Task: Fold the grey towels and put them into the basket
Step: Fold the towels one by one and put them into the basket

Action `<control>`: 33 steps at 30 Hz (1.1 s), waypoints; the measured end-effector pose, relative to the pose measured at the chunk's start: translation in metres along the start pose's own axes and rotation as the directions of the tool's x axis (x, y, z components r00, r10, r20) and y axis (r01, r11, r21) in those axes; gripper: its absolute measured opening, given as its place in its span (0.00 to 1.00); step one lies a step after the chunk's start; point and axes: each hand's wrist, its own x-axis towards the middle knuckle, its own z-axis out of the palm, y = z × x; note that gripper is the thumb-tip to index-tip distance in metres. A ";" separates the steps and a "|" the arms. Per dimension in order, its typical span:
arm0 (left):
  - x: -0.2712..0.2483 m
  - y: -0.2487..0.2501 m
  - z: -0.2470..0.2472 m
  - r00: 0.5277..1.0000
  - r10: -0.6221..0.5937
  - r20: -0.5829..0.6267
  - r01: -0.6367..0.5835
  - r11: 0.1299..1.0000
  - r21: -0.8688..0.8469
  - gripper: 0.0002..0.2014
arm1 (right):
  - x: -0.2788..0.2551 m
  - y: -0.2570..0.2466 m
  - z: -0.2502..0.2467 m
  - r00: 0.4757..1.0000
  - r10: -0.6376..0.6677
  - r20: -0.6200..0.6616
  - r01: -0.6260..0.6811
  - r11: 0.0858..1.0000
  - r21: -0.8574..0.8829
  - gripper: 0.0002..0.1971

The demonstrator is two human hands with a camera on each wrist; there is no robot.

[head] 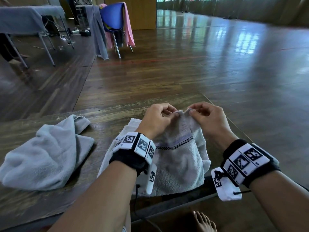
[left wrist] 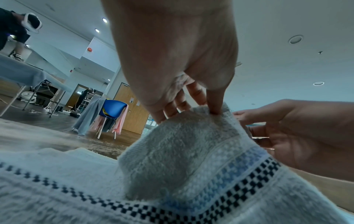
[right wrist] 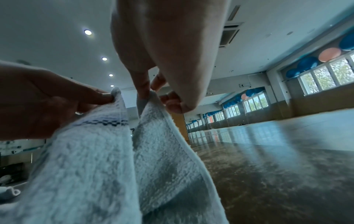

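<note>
A crumpled grey towel (head: 45, 154) lies near the table's (head: 107, 113) left edge, apart from your hands. Your left hand (head: 156, 120) pinches one top corner of the checker-banded towel (head: 180, 163) between thumb and fingertips, the other fingers curled in. Just beside it, your right hand (head: 208, 118) pinches the neighbouring corner the same way, so the two corners nearly meet, lifted off the table. The rest of that towel drapes down to the table's near edge, between your wrists. No basket shows in any view.
</note>
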 end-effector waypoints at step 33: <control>-0.004 0.005 0.000 0.996 -0.037 -0.086 0.027 0.993 -0.114 0.08 | -0.003 -0.011 0.005 0.993 -0.006 0.114 -0.001 0.998 0.064 0.07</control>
